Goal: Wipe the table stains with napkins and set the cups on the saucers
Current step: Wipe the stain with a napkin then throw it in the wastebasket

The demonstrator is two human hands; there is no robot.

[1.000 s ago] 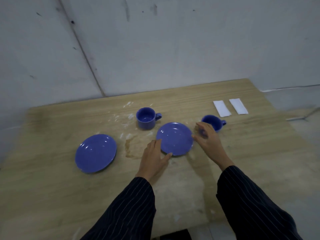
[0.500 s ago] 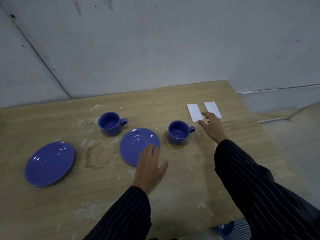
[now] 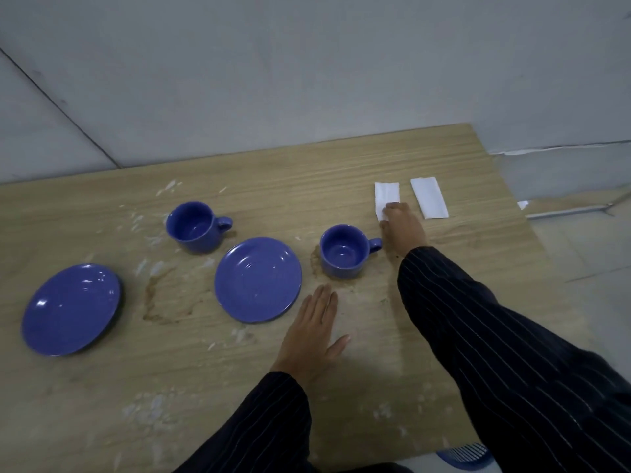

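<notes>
Two blue cups stand on the wooden table [image 3: 341, 172]: one [image 3: 195, 227] at the back left, one [image 3: 345, 251] right of centre. One blue saucer [image 3: 258, 279] lies between them, another [image 3: 71, 308] at the far left. A brown ring stain [image 3: 160, 295] sits between the saucers, and another stain [image 3: 316, 259] edges the right cup. Two folded white napkins lie at the back right. My right hand [image 3: 403, 228] has its fingertips on the near end of the left napkin [image 3: 386, 196]. My left hand [image 3: 316, 332] rests flat, fingers spread, just below the middle saucer.
The second napkin [image 3: 429, 197] lies to the right of the first. White flecks [image 3: 150, 230] are scattered around the left cup and along the near part of the table. A grey wall stands behind. A blue basket-like object [image 3: 464, 456] shows below the table's near right edge.
My right hand has left the right cup and reached back to the left napkin, now touching it. My left hand slid off the middle saucer's edge onto the table. The view shifted right.
</notes>
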